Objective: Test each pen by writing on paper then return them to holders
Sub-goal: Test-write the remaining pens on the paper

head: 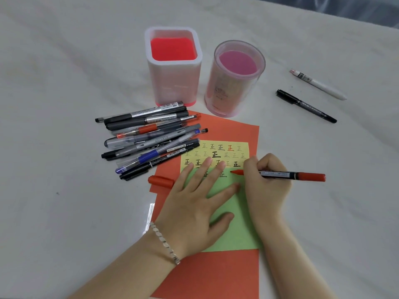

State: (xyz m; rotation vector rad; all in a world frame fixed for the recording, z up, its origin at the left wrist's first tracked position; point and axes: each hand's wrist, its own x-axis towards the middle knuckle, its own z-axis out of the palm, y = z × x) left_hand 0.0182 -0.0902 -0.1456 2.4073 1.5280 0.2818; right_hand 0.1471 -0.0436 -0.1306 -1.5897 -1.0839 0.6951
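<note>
Two hands: the left hand [194, 203] is pressed flat, fingers straight, on the green sheet [237, 229] at lower centre; the grip of the right hand [265, 180] is clamped on the red marker [302, 175] at centre right.
Marker tip: pointed left at the written characters — contact with the paper cannot be told.
Cap: the red cap [160, 180] lies loose at the left edge of the orange paper [216, 275], beside the left hand.
Other pens: a pile of pens [151, 139] at centre left; a black marker [306, 106] and a white pen [318, 84] at upper right.
Holders: square holder [173, 65] and round holder [234, 83] at upper centre, no pen seen inside.
Risks: fresh ink could be smeared by the left fingertips [208, 160] laid over the characters; the cap could be knocked away by that hand.
</note>
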